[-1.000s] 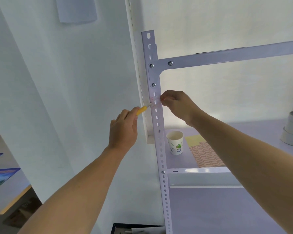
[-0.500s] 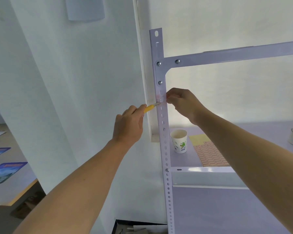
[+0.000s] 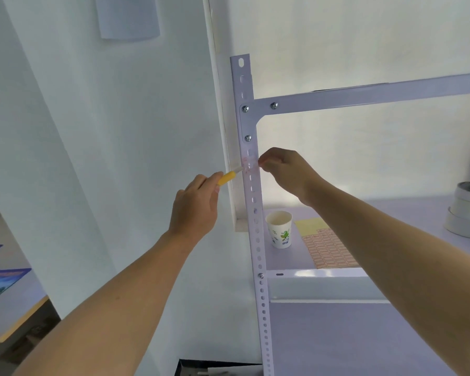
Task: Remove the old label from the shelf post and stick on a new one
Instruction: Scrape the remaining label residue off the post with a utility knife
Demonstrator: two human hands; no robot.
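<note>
A white perforated shelf post stands upright in the middle. A faint reddish old label clings to it below the third bolt. My left hand grips a yellow-handled scraper, its pale tip touching the post's left edge at the label. My right hand is just right of the post, fingertips pinched at the label's right edge; whether they hold label material I cannot tell. A sheet of new orange labels lies on the shelf.
A paper cup stands on the shelf beside the post. Rolls of tape are stacked at the far right. A white wall is left of the post, and a table with blue printed sheets is at lower left.
The view has shifted slightly, so the post sits a little left and lower in frame. Both hands stay at the label, and the scraper tip remains against the post's left edge.
</note>
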